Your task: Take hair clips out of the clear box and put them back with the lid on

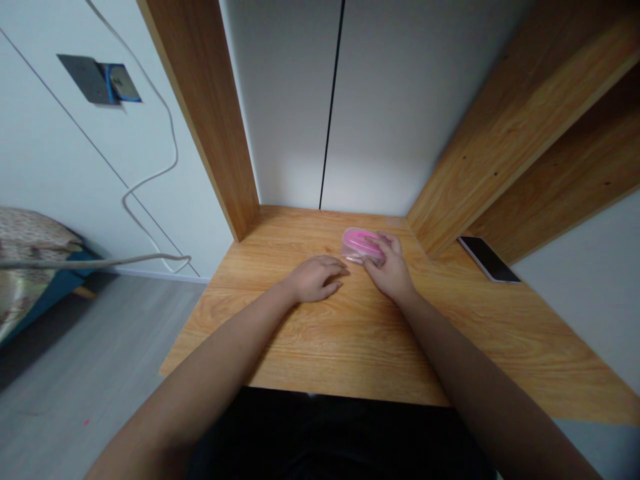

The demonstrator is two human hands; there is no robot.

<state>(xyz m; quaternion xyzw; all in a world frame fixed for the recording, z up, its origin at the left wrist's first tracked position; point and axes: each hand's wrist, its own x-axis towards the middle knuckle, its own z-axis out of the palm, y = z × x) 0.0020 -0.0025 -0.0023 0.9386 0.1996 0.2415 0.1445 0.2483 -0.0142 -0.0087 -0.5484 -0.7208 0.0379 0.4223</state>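
A small clear plastic box with a pink lid or pink contents (356, 243) rests on the wooden desktop (345, 333), toward its back. My right hand (393, 267) grips the box from the right, thumb at the near side and fingers over the top. Part of the box is hidden under those fingers. Just left of the box, my left hand (317, 279) lies on the wood with its fingers loosely bent and apart. It holds nothing, and a narrow gap separates its fingertips from the box.
A dark-screened phone (489, 259) lies at the right, beside a wooden upright (480, 153). Another wooden panel (205, 113) stands at the left. A white cable (173, 127) hangs along the wall near an opened socket plate (90, 79). A bed corner (45, 260) shows far left.
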